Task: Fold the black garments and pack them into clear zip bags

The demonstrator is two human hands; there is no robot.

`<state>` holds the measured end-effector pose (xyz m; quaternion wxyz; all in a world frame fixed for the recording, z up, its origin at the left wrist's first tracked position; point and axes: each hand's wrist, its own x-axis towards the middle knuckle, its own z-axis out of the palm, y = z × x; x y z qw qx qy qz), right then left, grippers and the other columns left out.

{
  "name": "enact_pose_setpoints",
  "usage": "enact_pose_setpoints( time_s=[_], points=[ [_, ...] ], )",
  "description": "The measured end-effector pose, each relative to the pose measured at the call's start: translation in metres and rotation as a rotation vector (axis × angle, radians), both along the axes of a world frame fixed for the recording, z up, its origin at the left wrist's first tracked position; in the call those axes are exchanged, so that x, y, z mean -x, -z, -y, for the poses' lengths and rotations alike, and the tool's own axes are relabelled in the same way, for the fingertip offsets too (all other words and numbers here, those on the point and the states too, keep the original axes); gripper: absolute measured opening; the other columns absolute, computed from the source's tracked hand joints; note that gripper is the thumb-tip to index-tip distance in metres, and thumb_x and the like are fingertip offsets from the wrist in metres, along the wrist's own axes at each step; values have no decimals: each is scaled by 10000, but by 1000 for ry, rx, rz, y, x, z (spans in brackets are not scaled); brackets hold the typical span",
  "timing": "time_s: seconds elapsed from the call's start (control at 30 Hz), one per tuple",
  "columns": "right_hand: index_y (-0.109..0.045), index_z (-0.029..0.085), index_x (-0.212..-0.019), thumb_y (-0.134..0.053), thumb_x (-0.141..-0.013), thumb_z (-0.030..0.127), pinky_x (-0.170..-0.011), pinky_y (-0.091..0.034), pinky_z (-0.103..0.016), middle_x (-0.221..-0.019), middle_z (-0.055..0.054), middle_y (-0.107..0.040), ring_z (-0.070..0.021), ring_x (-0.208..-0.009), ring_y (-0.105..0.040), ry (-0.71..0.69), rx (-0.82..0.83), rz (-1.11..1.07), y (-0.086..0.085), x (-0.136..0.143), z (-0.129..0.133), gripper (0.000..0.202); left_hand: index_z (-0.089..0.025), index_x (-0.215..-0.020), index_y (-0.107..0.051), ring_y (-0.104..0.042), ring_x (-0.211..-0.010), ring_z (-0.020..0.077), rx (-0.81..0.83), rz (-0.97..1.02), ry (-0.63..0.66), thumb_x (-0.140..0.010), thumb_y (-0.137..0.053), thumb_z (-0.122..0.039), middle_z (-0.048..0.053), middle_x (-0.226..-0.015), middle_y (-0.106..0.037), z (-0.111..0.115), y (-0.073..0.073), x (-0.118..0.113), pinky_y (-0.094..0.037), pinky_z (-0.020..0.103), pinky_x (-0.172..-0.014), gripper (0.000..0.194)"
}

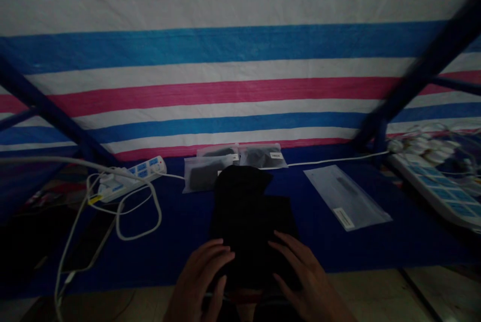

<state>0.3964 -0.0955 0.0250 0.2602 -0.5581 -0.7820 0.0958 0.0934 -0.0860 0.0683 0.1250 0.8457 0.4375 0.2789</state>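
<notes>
A black cloth item [251, 227] lies on the blue table surface [169, 247] in front of me, with a rounded part at its far end. Too dark to make out is what kind of garment it is. My left hand [205, 272] rests at its near left side, fingers stretched over the cloth. On the near right side, my right hand [300, 272] lies with fingers spread and touching the fabric. A frosted zip bag [347, 197] with a white label lies flat to the right. Behind the cloth sit several bags [208, 174] with dark contents.
At left, a white power strip [139, 174] has plugs and looping white cables; a phone [90, 242] lies near it. Another power strip [439, 187] with adapters stands at right. Blue metal bars [421, 71] slant at both sides before a striped sheet [233, 46].
</notes>
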Motion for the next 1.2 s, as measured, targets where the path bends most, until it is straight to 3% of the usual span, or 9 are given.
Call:
enact_pose_setpoints(
  time_s=[0.1, 0.2, 0.37, 0.6, 0.73, 0.87, 1.03, 1.13, 1.2],
  points=[
    [-439, 278, -1607, -691, -813, 232, -1163, -498, -563, -1699, -113, -360, -365, -1526, -419, -107, 46, 126, 21, -7, 13, 834, -340, -1605, -408, -511, -1463, 304, -11, -252, 74, -985, -591, -246, 59, -1631, -486, -11, 34, 1, -553, 467, -1119, 654],
    [-253, 268, -1686, -718, -746, 219, -1221, -416, -597, -1745, -101, -217, -384, -1574, -307, -174, 74, 204, 23, -13, 15, 1050, -302, -1669, -273, -415, -1529, 360, -28, -406, 103, -941, -667, -285, 97, -1718, -317, -10, 55, 5, -517, 538, -1148, 829],
    [-187, 345, -1688, -479, -743, -65, -1242, -424, -473, -1745, -37, -227, -258, -1572, -337, -142, -13, 306, 30, -20, 9, 1072, -333, -1674, -239, -370, -1563, 293, -50, -428, 91, -839, -531, -21, 41, -1739, -264, -7, 65, 12, -484, 493, -1190, 938],
    [-243, 323, -1679, -419, -670, -113, -1249, -414, -431, -1731, -29, -288, -230, -1577, -324, -199, -16, 270, 40, -39, 9, 1114, -295, -1641, -351, -415, -1539, 282, -95, -336, 148, -792, -496, -61, 49, -1721, -319, -11, 81, 26, -489, 495, -1180, 893],
    [-443, 243, -1599, -515, -658, -33, -1215, -461, -452, -1697, -66, -371, -279, -1555, -377, -259, -6, 187, 38, -52, 7, 983, -276, -1595, -440, -508, -1474, 245, -104, -236, 197, -868, -505, -133, 54, -1639, -475, -18, 82, 36, -503, 429, -1164, 744],
    [-629, 204, -1367, -587, -796, 73, -1153, -532, -433, -1561, -103, -569, -285, -1477, -505, -291, -75, 94, 32, -59, -2, 587, -286, -1471, -575, -609, -1367, 246, -38, -88, 200, -853, -544, -120, 53, -1505, -627, -27, 77, 38, -542, 419, -1092, 641],
    [-610, 208, -1201, -564, -881, 145, -966, -635, -349, -1275, -112, -766, -242, -1205, -730, -278, -173, -17, 25, -59, -18, 329, -238, -1250, -690, -697, -1134, 282, 30, 69, 152, -771, -546, -53, 95, -1287, -750, -41, 70, 31, -567, 451, -953, 533],
    [-585, 210, -1204, -546, -893, 148, -823, -653, -313, -1109, -91, -809, -214, -968, -800, -229, -194, -54, 21, -55, -29, 319, -216, -1167, -711, -692, -907, 257, 23, 112, 134, -831, -539, -91, 87, -1027, -778, -54, 64, 24, -567, 417, -824, 397],
    [-596, 215, -1170, -536, -906, 152, -694, -632, -295, -967, -65, -806, -199, -793, -792, -193, -196, -57, 18, -52, -37, 278, -201, -1071, -725, -677, -861, 252, 3, 133, 118, -875, -542, -138, 83, -925, -745, -64, 58, 20, -562, 400, -785, 276]
  ],
)
